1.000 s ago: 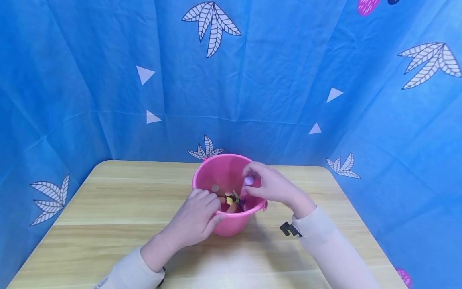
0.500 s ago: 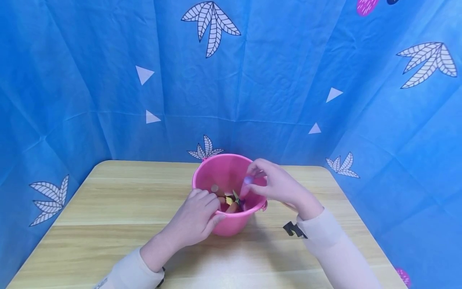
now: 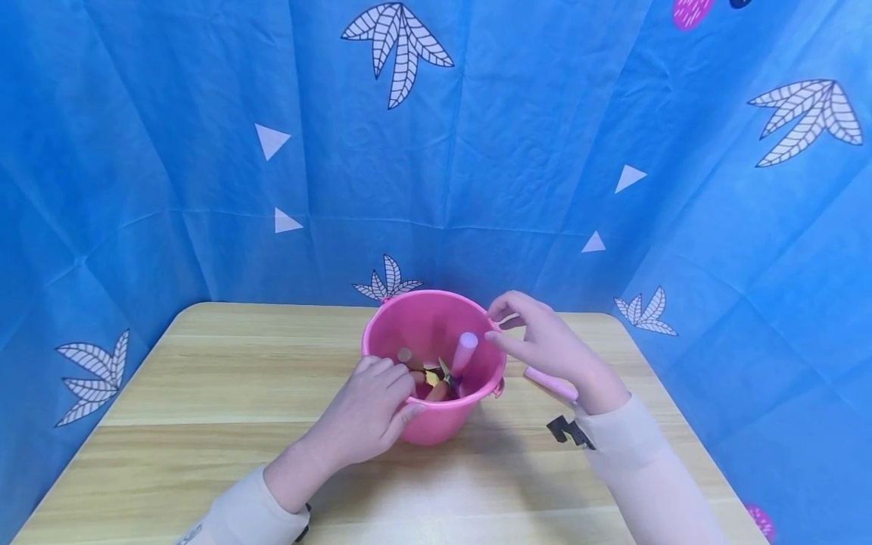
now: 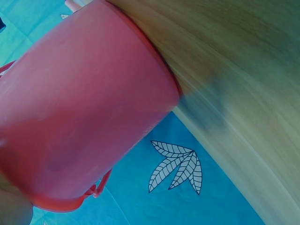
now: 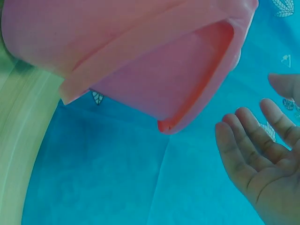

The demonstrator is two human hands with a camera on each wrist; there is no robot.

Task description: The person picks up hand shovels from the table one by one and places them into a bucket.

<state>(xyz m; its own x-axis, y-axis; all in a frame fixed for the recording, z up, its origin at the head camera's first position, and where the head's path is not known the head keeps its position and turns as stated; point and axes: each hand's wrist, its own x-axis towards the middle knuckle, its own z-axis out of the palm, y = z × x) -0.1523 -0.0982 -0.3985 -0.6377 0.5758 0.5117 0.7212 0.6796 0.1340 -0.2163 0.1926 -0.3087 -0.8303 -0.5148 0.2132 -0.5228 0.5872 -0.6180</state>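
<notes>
A pink bucket (image 3: 432, 420) stands upright on the table. My left hand (image 3: 364, 412) grips its near-left rim, fingers over the edge and thumb outside. The bucket's wall (image 4: 89, 98) fills much of the left wrist view. Just outside the right rim, my right hand (image 3: 545, 344) holds nothing; in the right wrist view its fingers (image 5: 251, 150) are spread and slightly bent. A lilac-pink cylinder (image 3: 465, 353) leans against the inside right wall. Lower in the bucket lie orange-brown pieces (image 3: 438, 391), a yellow piece (image 3: 432, 377) and a green pointed piece; their kinds cannot be told.
The bucket's pink handle (image 3: 553, 384) hangs out to the right, partly behind the right wrist; it shows as a broad band (image 5: 136, 40) in the right wrist view. A wooden table (image 3: 225, 378) lies beneath, bounded by a blue patterned curtain (image 3: 436, 174).
My right hand has let go of the lilac-pink cylinder and moved right, out of the bucket. The cylinder stays inside. My left hand keeps its place on the rim.
</notes>
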